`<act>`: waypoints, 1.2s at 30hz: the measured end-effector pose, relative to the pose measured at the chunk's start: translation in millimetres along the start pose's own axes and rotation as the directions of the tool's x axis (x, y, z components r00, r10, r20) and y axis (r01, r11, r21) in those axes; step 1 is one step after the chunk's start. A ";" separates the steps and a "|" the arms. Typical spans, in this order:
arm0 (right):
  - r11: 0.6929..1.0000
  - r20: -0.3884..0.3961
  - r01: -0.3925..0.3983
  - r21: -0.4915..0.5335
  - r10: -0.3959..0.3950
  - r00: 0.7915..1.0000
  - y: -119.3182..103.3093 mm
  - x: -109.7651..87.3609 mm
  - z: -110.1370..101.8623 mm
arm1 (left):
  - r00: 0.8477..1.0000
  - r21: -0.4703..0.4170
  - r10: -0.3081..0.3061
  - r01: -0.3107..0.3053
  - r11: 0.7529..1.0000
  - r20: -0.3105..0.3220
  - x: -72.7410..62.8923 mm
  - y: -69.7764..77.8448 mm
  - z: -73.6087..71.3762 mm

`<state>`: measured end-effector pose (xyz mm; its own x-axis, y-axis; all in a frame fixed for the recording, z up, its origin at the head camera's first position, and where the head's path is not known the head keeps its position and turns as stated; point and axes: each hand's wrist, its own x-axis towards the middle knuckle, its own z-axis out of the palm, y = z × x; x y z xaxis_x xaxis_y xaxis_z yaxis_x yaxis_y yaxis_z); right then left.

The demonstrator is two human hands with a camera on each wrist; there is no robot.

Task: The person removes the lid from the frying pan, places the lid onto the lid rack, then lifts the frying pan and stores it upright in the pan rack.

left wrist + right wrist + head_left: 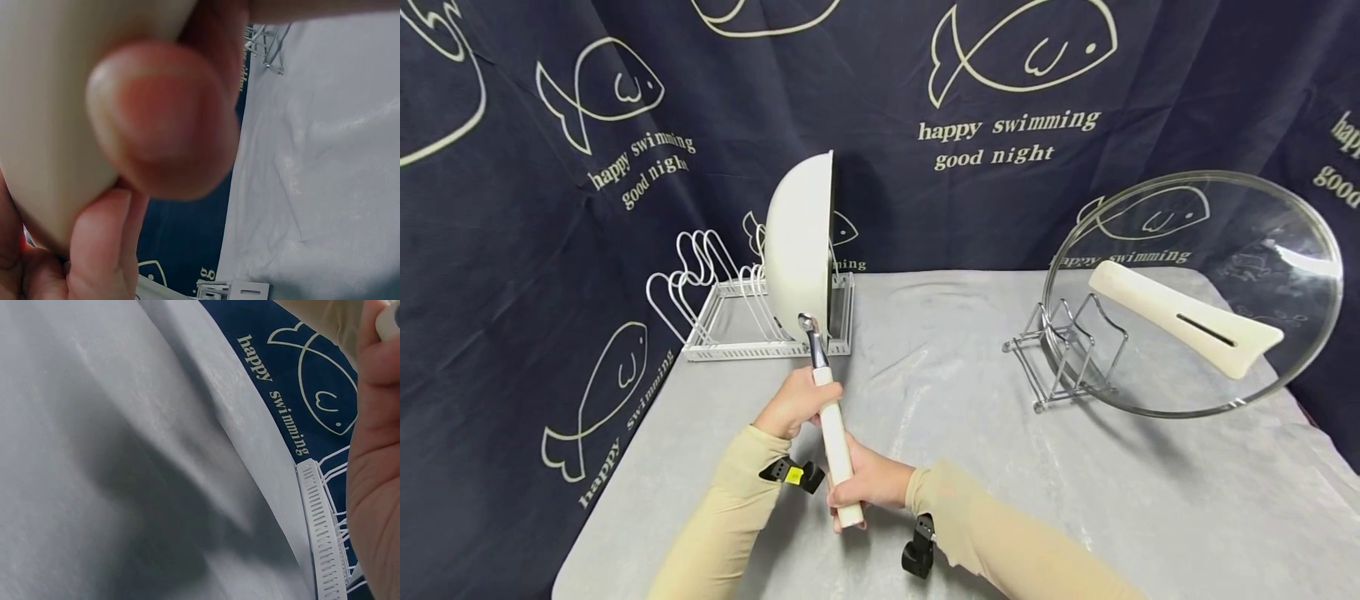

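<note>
A cream-coloured frying pan [799,242] stands on edge at the right end of a white wire rack [767,353], its dark inside turned to the right. Whether its lower rim rests on the rack cannot be told. My left hand [797,404] grips the pale handle [835,437] just below its metal neck. Lower down, near the handle's end, my right hand [874,477] holds it too. In the left wrist view the left thumb [165,119] lies across the handle, large and blurred. The right wrist view catches only part of the right hand [381,462].
To the right, a large glass lid [1247,250] with a cream handle [1187,318] leans in a small chrome wire stand [1067,354]. A grey cloth [940,375] covers the table. Behind it hangs a dark blue curtain [880,108] with fish drawings.
</note>
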<state>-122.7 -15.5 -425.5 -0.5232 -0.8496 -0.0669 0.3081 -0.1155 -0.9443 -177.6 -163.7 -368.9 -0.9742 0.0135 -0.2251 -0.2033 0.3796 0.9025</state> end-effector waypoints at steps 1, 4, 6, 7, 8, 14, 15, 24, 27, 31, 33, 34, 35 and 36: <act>1.000 0.000 -0.002 -0.001 0.002 1.000 0.1 -0.1 -0.1 | 1.000 0.002 -0.001 0.001 1.000 -0.002 -0.1 -0.1 0.2; 1.000 0.002 0.002 -0.008 -0.002 1.000 0.4 -0.2 0.0 | 1.000 0.001 -0.003 0.003 1.000 -0.005 -0.3 -0.7 0.5; 1.000 0.008 0.007 -0.008 -0.007 1.000 0.5 -0.3 0.4 | 1.000 0.002 -0.007 0.007 1.000 -0.006 -0.4 -1.1 0.6; 1.000 0.011 0.007 -0.011 -0.007 1.000 0.3 -0.5 0.5 | 1.000 0.001 -0.009 0.009 1.000 -0.004 -0.5 -1.0 0.6; 1.000 0.013 0.008 -0.012 -0.008 1.000 0.2 -0.7 0.7 | 1.000 0.000 -0.012 0.012 1.000 -0.003 -0.5 -1.2 0.6; 1.000 0.004 -0.002 -0.021 0.002 1.000 0.5 -1.2 2.1 | 1.000 -0.019 -0.008 0.009 1.000 0.006 0.4 -4.7 0.3; 1.000 0.005 -0.004 -0.018 0.004 1.000 0.8 -1.1 2.4 | 1.000 -0.023 -0.005 0.006 1.000 0.007 0.4 -6.1 0.0; 1.000 0.004 -0.023 0.013 0.023 1.000 2.2 -1.5 6.6 | 0.999 -0.033 0.000 0.001 0.999 0.038 -2.9 -8.9 -3.4; 1.000 -0.004 -0.027 0.007 0.027 1.000 2.6 -1.5 7.6 | 0.999 -0.030 0.009 -0.007 1.000 0.051 -3.1 -9.5 -4.9; 0.999 -0.031 -0.047 0.010 0.047 0.998 6.0 -1.8 7.7 | 0.997 -0.013 0.020 -0.019 1.000 0.068 -2.7 -12.5 -5.4; 0.998 -0.046 -0.063 0.008 0.063 0.997 8.6 -2.2 7.8 | 0.997 -0.005 0.015 -0.015 1.000 0.075 -2.8 -14.7 -4.9; 0.997 -0.051 -0.072 0.006 0.072 0.996 9.9 -2.3 7.7 | 0.997 -0.006 0.010 -0.009 1.000 0.080 -2.9 -16.0 -4.6; 0.997 -0.056 -0.081 0.003 0.081 0.995 11.1 -2.4 7.7 | 0.996 -0.007 0.005 -0.004 1.000 0.085 -3.1 -16.9 -4.2; 0.996 -0.065 -0.086 -0.002 0.085 0.994 12.4 -2.3 7.8 | 0.996 -0.012 0.004 -0.003 1.000 0.089 -3.4 -17.8 -3.8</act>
<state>-111.4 -18.9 -434.5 -0.5453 -0.8212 -0.1680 0.3499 -0.0409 -0.9359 -171.1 -174.0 -382.8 -0.9625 0.0969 -0.2533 -0.2018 0.3681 0.9076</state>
